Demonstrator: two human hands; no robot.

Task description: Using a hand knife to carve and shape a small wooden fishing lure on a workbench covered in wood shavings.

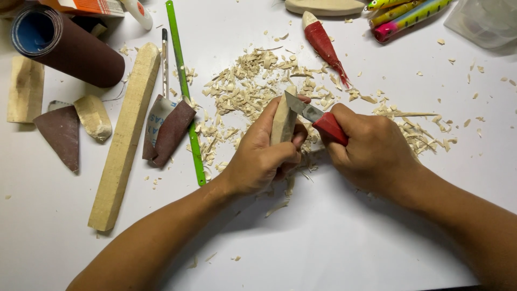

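While the left hand point(258, 156) wraps its fingers tight around a small wood piece point(284, 119), the right hand point(371, 148) is closed on a red-handled knife point(323, 121). Its blade seems to touch the wood's far end. Both sit mid-table over wood shavings point(242, 86). A long wood stick point(126, 134) and green saw blade point(184, 91) lie left.

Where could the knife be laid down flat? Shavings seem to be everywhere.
Bare table lies between the two forearms, below the left hand and the right hand. Another free patch sits lower left, under the long wooden stick. It is crowded above the hands with wood shavings, and upper left with the sandpaper roll and scraps.
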